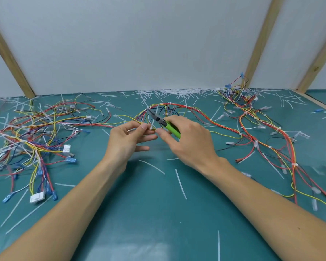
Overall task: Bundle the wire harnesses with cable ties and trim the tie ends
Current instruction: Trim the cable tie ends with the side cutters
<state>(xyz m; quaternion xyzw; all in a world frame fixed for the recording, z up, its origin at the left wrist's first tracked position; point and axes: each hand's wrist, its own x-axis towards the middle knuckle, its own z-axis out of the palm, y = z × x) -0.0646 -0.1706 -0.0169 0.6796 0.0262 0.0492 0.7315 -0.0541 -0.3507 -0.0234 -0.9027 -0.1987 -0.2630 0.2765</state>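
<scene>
A teal worktop [158, 213] is seen below a white back panel [139, 44] framed by wooden struts [9, 59]. Tangled wire harnesses are spread over it: one heap at the left [32, 132], another at the right [256, 125], and the harness being worked [177, 108] looped in the middle, just beyond the hands. It is probably kept central so that both hands can reach it without stretching.

The left hand [128, 138] is raised slightly off the worktop, with thumb and forefinger pinching a bunch of wires at a white cable tie [150, 127]; the remaining fingers are extended. This hold appears meant to steady the bundle while the tie is drawn tight.

The right hand [190, 140] is curled round green-handled cutters [166, 125], whose dark nose points away over the loop; its forefinger and thumb meet the wires beside the tie. The tool seems to be kept in the palm so that trimming can follow without a reach.

Cut tie ends [181, 183] are scattered across the worktop and piled thickly along the back edge [177, 91].
</scene>
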